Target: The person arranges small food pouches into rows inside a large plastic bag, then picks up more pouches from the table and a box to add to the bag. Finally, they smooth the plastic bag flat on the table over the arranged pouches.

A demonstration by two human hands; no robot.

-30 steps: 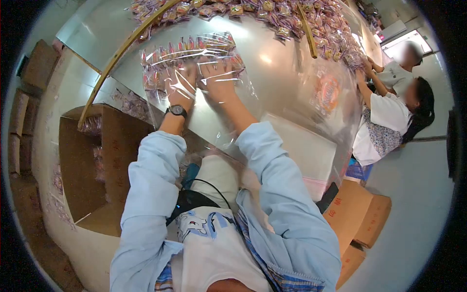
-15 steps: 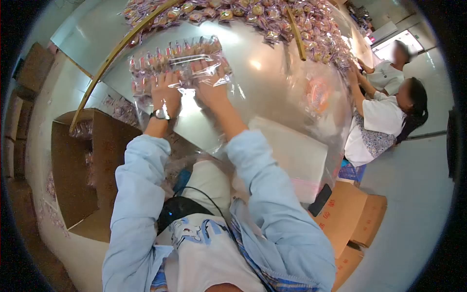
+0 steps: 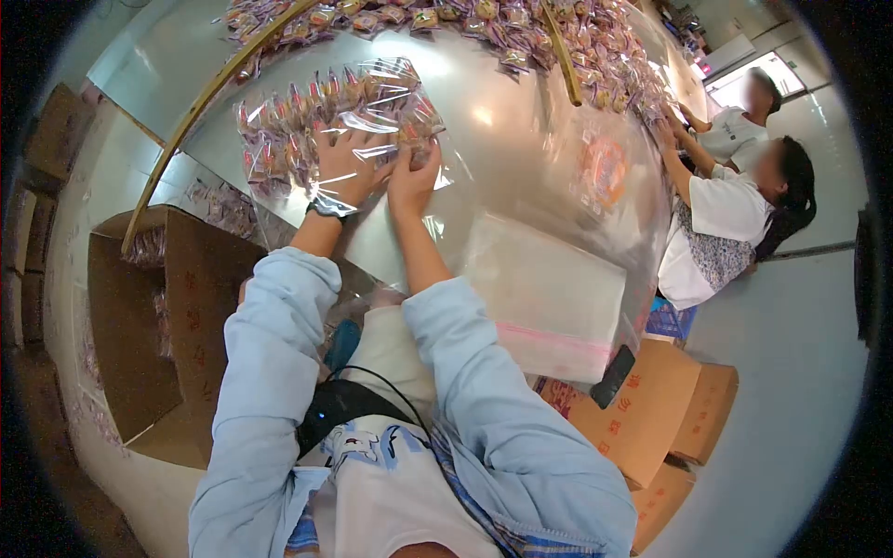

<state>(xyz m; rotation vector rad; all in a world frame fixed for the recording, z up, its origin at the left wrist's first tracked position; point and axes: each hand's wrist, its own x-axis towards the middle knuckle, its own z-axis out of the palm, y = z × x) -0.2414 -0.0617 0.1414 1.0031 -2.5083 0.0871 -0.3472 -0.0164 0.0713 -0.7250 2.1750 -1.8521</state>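
Rows of small individually wrapped snacks (image 3: 312, 102) lie together inside a large clear plastic bag (image 3: 448, 167) on the metal table. My left hand (image 3: 344, 172), with a dark band at the wrist, rests with fingers spread against the near row, and shiny film covers part of it. Beside it, my right hand (image 3: 412, 184) is curled around a wrapped snack at the near right corner of the rows, thumb on one side and fingers on the other. Film glare partly hides the fingertips.
A big heap of wrapped snacks (image 3: 595, 46) lies at the table's far side, between wooden strips (image 3: 561, 56). A stack of clear bags (image 3: 549, 288) and a black phone-like object (image 3: 612, 377) lie right. An open carton (image 3: 200, 325) stands left. Two people (image 3: 716, 219) work at right.
My left hand has shifted right along the near row. My right hand has drawn back toward me from the top of the snacks and curled at their near right corner.
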